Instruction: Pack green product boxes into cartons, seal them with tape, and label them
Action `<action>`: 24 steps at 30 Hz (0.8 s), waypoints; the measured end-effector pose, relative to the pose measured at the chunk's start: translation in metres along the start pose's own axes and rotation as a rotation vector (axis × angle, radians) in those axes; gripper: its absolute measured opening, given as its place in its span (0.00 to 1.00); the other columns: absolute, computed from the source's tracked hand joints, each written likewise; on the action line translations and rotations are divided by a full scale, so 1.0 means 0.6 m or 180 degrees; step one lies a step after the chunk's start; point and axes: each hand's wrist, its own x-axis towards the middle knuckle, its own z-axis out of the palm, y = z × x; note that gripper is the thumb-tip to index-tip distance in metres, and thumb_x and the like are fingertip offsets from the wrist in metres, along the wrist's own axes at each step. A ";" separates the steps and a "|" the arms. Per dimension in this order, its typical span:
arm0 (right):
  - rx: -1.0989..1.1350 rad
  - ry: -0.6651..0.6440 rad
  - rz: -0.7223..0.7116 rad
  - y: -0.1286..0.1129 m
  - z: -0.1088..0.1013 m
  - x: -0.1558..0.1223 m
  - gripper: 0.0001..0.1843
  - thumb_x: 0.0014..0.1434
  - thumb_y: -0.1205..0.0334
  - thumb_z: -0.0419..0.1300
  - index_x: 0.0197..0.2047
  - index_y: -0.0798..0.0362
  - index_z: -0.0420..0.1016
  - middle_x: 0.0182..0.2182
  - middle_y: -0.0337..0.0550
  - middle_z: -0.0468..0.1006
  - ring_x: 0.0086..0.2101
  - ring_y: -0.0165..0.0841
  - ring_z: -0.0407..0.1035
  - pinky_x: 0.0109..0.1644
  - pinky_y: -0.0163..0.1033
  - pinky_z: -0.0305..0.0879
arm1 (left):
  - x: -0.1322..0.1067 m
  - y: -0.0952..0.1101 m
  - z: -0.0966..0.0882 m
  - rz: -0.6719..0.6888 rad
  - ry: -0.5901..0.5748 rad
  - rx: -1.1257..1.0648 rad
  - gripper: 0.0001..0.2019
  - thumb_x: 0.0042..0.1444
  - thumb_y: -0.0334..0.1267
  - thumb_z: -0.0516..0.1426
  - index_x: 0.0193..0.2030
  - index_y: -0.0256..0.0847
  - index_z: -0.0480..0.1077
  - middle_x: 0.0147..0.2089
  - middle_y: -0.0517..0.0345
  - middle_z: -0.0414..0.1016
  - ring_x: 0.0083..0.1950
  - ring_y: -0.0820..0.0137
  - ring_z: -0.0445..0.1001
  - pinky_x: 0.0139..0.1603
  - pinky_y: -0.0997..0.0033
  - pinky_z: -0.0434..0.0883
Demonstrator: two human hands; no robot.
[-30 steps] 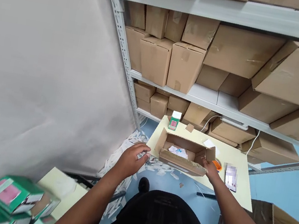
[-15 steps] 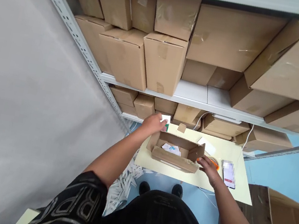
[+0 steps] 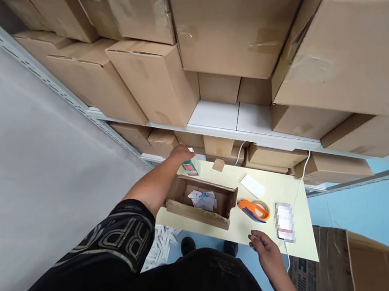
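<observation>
My left hand (image 3: pixel 180 153) reaches over the far left corner of the pale yellow table (image 3: pixel 262 230) and grips a small green and white carton (image 3: pixel 191 166), which is tilted. Just in front of it sits an open shallow cardboard box (image 3: pixel 200 202) with crumpled white papers inside. My right hand (image 3: pixel 262 245) hovers open over the table's near edge, fingers spread, holding nothing. An orange tape dispenser (image 3: pixel 254 209) lies right of the box.
A phone (image 3: pixel 284 221) with a white cable lies at the table's right. A white card (image 3: pixel 252 186) and a small cardboard piece (image 3: pixel 218 165) lie at the back. Shelves stacked with brown cartons (image 3: pixel 234 27) loom ahead. A large open carton (image 3: pixel 360 290) stands right. Paper strips (image 3: pixel 159 247) litter the blue floor.
My left hand went from the box's near left corner to the green carton and closed on it, tilting it. My right hand left the box's right end and drew back, open.
</observation>
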 end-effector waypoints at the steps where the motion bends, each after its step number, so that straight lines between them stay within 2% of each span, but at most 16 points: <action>1: 0.0013 -0.0067 -0.0043 -0.006 0.001 0.000 0.27 0.56 0.39 0.62 0.49 0.51 0.80 0.44 0.50 0.85 0.45 0.48 0.81 0.52 0.49 0.75 | 0.001 -0.006 -0.015 -0.0048 0.0067 0.0001 0.30 0.52 0.47 0.67 0.55 0.35 0.64 0.58 0.29 0.76 0.60 0.49 0.75 0.53 0.61 0.68; 3: 0.0111 -0.0233 -0.0153 -0.033 0.010 0.000 0.26 0.56 0.39 0.63 0.48 0.51 0.81 0.46 0.51 0.85 0.46 0.48 0.80 0.52 0.50 0.75 | -0.008 -0.024 -0.053 -0.0107 0.0313 -0.0062 0.27 0.53 0.50 0.66 0.52 0.37 0.64 0.54 0.35 0.77 0.54 0.54 0.77 0.48 0.63 0.68; 5: 0.0245 -0.0385 -0.0315 -0.077 0.027 0.000 0.26 0.58 0.38 0.64 0.48 0.51 0.80 0.46 0.51 0.84 0.44 0.47 0.80 0.51 0.50 0.75 | -0.038 -0.045 -0.093 0.0121 0.0659 -0.0397 0.24 0.54 0.53 0.65 0.49 0.40 0.62 0.47 0.46 0.77 0.45 0.60 0.76 0.42 0.66 0.67; 7: 0.0399 -0.0461 -0.0579 -0.131 0.051 0.002 0.27 0.60 0.36 0.63 0.50 0.50 0.79 0.46 0.51 0.83 0.42 0.45 0.79 0.49 0.50 0.76 | -0.089 -0.067 -0.122 0.0551 0.0875 -0.0906 0.22 0.54 0.53 0.64 0.44 0.44 0.60 0.40 0.57 0.73 0.37 0.67 0.71 0.38 0.69 0.66; 9: 0.0589 -0.0442 -0.0899 -0.182 0.079 0.005 0.30 0.62 0.35 0.62 0.56 0.49 0.75 0.50 0.52 0.81 0.44 0.43 0.78 0.47 0.49 0.76 | -0.154 -0.086 -0.128 0.1010 0.0730 -0.1478 0.21 0.53 0.51 0.64 0.40 0.45 0.58 0.36 0.63 0.67 0.34 0.71 0.67 0.35 0.72 0.64; 12: 0.0564 -0.0403 -0.1163 -0.226 0.115 0.014 0.32 0.64 0.34 0.58 0.59 0.49 0.70 0.51 0.50 0.80 0.44 0.41 0.77 0.44 0.46 0.76 | -0.248 -0.107 -0.089 0.1317 0.0029 -0.2100 0.20 0.53 0.51 0.63 0.39 0.46 0.56 0.32 0.67 0.62 0.31 0.73 0.63 0.31 0.74 0.63; 13: 0.0398 -0.0338 -0.1150 -0.230 0.123 0.016 0.31 0.64 0.33 0.57 0.57 0.49 0.71 0.47 0.49 0.81 0.42 0.41 0.77 0.43 0.45 0.75 | -0.271 -0.113 -0.067 0.1341 -0.0200 -0.2218 0.20 0.53 0.51 0.62 0.39 0.46 0.56 0.31 0.68 0.61 0.30 0.73 0.63 0.30 0.75 0.62; 15: -0.0114 -0.0121 -0.1037 -0.224 0.132 0.020 0.28 0.64 0.34 0.56 0.52 0.50 0.73 0.39 0.45 0.81 0.37 0.41 0.76 0.39 0.43 0.73 | -0.301 -0.123 -0.021 0.1273 -0.0391 -0.2329 0.19 0.54 0.51 0.61 0.38 0.46 0.55 0.30 0.69 0.59 0.29 0.73 0.62 0.30 0.74 0.62; 17: -0.0675 0.0122 -0.0919 -0.211 0.135 0.024 0.24 0.65 0.38 0.56 0.47 0.49 0.74 0.33 0.43 0.79 0.35 0.41 0.74 0.38 0.42 0.69 | -0.310 -0.130 0.017 0.1174 -0.0392 -0.2128 0.17 0.56 0.51 0.60 0.37 0.46 0.55 0.29 0.68 0.61 0.29 0.72 0.65 0.31 0.72 0.64; 19: -0.1223 0.0285 -0.0830 -0.199 0.137 0.028 0.19 0.66 0.43 0.55 0.44 0.49 0.75 0.31 0.42 0.79 0.35 0.41 0.74 0.38 0.40 0.65 | -0.308 -0.135 0.040 0.1148 -0.0304 -0.1780 0.15 0.58 0.50 0.60 0.37 0.45 0.58 0.31 0.64 0.68 0.32 0.68 0.70 0.34 0.69 0.67; 22: -0.1953 0.0412 -0.0708 -0.192 0.145 0.041 0.16 0.68 0.48 0.52 0.43 0.49 0.74 0.32 0.43 0.79 0.36 0.40 0.74 0.37 0.38 0.59 | -0.298 -0.142 0.053 0.1273 -0.0199 -0.1217 0.13 0.62 0.50 0.58 0.43 0.43 0.66 0.39 0.53 0.77 0.41 0.60 0.77 0.42 0.62 0.71; 24: -0.2302 0.0374 -0.0640 -0.189 0.155 0.054 0.16 0.69 0.50 0.52 0.44 0.50 0.74 0.34 0.45 0.80 0.37 0.40 0.75 0.37 0.38 0.57 | -0.290 -0.148 0.056 0.1331 -0.0298 -0.0838 0.12 0.64 0.49 0.56 0.44 0.42 0.69 0.42 0.48 0.80 0.45 0.55 0.79 0.44 0.60 0.71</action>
